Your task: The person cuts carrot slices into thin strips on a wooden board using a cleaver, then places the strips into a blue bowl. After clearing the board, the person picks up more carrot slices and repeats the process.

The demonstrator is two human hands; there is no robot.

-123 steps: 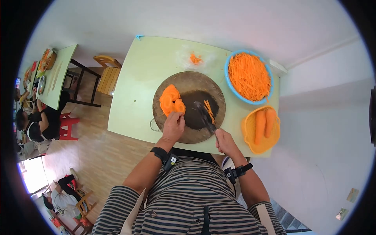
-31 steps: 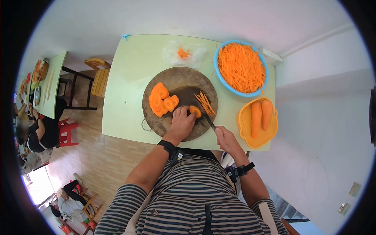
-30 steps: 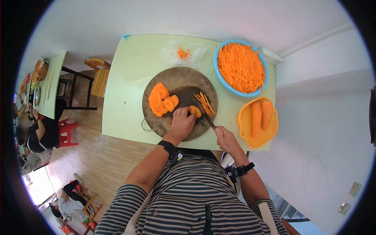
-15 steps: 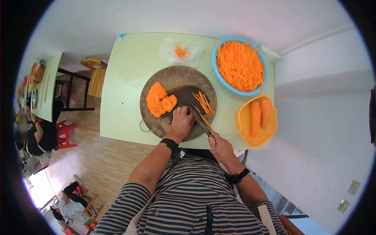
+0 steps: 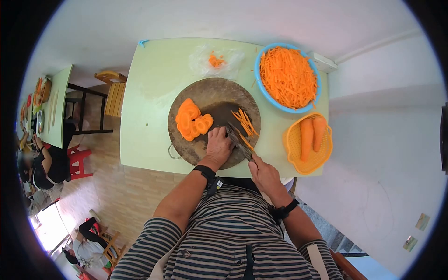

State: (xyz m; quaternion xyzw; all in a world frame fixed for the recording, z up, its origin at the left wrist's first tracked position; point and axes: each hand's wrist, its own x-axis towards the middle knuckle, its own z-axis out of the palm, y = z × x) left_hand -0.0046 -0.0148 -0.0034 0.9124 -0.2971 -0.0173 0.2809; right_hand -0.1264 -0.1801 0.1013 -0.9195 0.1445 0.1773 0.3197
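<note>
Your light green surface (image 5: 149, 93) spreads out in front of both your hands. On it, right under your hands, sits a big round wooden chopping board (image 5: 207, 91). Past your right hand, far up on that side, is a blue bowl (image 5: 259, 84) full of thin carrot strips (image 5: 287, 77). Closer to your right hand, out to the side, an orange basket (image 5: 291, 149) holds two whole carrots (image 5: 311, 135).

Your left hand (image 5: 218, 145) rests on the board with its fingers curled down, pressing on something you are cutting. It is hidden under your fingers, so you cannot tell what it looks like. Just past your left hand, a bit to the outside, lies a pile of round carrot slices (image 5: 191, 122).

Your right hand (image 5: 262, 171) is closed tight around the handle of a knife (image 5: 238, 140). The blade lies right beside your left fingers and touches the board. Just past the blade lies a small bunch of cut carrot sticks (image 5: 245, 121).

Far ahead of your left hand, a clear plastic bag (image 5: 214, 60) has a few carrot bits on it.
</note>
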